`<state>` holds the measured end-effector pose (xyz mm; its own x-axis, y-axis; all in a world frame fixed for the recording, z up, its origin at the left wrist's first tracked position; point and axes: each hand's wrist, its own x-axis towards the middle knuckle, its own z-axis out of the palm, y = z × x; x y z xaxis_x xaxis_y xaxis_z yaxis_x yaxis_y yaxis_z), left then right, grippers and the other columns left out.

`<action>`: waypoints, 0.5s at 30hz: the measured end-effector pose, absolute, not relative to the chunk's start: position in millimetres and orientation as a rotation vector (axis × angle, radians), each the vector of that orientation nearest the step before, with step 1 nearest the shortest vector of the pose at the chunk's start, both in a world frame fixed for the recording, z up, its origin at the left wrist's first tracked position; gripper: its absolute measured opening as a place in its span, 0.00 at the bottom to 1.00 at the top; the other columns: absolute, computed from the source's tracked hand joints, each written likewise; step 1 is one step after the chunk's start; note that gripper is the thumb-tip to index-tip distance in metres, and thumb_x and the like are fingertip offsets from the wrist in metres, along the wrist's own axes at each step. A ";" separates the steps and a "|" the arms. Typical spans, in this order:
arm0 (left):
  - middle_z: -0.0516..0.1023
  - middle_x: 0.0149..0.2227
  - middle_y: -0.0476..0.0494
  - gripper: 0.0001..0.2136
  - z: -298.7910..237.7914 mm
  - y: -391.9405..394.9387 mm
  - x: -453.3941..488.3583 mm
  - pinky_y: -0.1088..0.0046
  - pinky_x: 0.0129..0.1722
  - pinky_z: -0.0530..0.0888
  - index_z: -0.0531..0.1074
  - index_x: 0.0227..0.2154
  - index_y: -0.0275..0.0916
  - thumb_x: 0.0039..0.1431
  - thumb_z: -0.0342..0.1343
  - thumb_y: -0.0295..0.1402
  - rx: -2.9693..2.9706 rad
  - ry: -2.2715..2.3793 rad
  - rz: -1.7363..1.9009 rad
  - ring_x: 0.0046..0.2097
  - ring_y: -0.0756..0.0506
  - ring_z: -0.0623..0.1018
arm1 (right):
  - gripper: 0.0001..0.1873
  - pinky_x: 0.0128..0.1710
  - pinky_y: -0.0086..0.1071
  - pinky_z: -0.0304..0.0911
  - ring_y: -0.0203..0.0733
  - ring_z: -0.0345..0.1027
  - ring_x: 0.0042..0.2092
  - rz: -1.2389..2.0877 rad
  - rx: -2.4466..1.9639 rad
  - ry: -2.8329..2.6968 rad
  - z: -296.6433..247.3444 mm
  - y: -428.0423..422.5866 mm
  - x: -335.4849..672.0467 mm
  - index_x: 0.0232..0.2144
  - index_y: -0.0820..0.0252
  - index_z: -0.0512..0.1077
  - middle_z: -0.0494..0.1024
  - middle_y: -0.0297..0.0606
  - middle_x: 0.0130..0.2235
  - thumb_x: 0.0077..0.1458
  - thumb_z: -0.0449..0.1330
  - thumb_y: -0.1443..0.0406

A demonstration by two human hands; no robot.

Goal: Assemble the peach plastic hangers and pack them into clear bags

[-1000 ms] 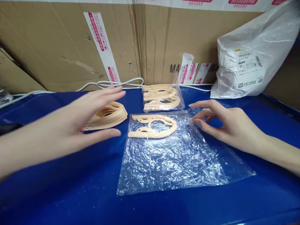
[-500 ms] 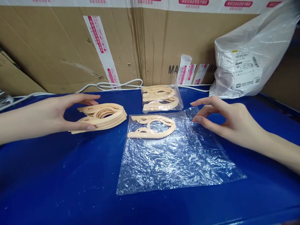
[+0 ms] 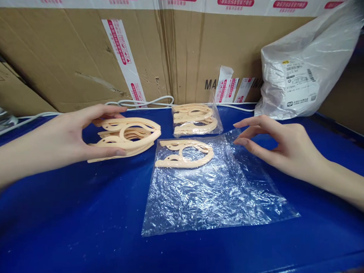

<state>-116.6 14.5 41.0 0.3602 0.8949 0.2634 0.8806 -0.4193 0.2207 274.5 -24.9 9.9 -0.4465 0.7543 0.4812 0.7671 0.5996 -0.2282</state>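
Note:
My left hand (image 3: 68,132) grips the ends of a beige folding clothes hanger (image 3: 153,134), thumb on the near arm and fingers on the far one. It is raised a little off a stack of like hangers (image 3: 134,134) directly underneath. To the right, a clear plastic bag (image 3: 202,199) lies flat on the blue table, with one folded hanger (image 3: 197,164) at its upper left part; I cannot tell whether it is inside or on top. My right hand (image 3: 280,145) hovers by the bag's upper right edge, fingers curved and apart, holding nothing.
Behind the flat bag sits a packed clear bag of folded hangers (image 3: 195,119). A white cable (image 3: 151,101) runs along the foot of a large cardboard box (image 3: 77,48). At the back right leans a whitish plastic sack with a label (image 3: 299,84).
My left hand has lifted the top hanger off the stack and shifted slightly right with it. The right hand has hardly moved.

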 end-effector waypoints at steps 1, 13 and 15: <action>0.75 0.50 0.45 0.36 40.9 10.5 -109.4 0.57 0.52 0.72 0.62 0.61 0.43 0.51 0.60 0.54 2.589 1.618 0.574 0.47 0.41 0.76 | 0.14 0.38 0.37 0.70 0.44 0.77 0.39 -0.085 -1.161 -2.285 12.0 -26.9 272.4 0.49 0.55 0.68 0.81 0.36 0.39 0.60 0.57 0.65; 0.71 0.55 0.40 0.26 15.6 -29.7 -21.4 0.63 0.49 0.70 0.61 0.58 0.40 0.59 0.58 0.42 3.038 0.817 0.696 0.53 0.40 0.73 | 0.08 0.37 0.33 0.70 0.40 0.72 0.40 0.579 -1.106 -2.257 22.0 -50.2 235.0 0.42 0.55 0.67 0.76 0.35 0.41 0.62 0.58 0.59; 0.72 0.55 0.39 0.27 13.4 -27.5 -20.3 0.63 0.48 0.70 0.61 0.58 0.39 0.58 0.59 0.41 3.063 0.821 0.727 0.52 0.40 0.74 | 0.08 0.36 0.32 0.70 0.39 0.72 0.38 0.662 -1.142 -2.187 20.5 -48.3 237.7 0.42 0.54 0.67 0.76 0.34 0.40 0.62 0.58 0.59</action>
<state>-20.3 -27.5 13.4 0.7734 0.4490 0.4475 0.4988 -0.8667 0.0074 237.7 -48.3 20.5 -0.4667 0.8448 0.2617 0.5579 0.5108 -0.6542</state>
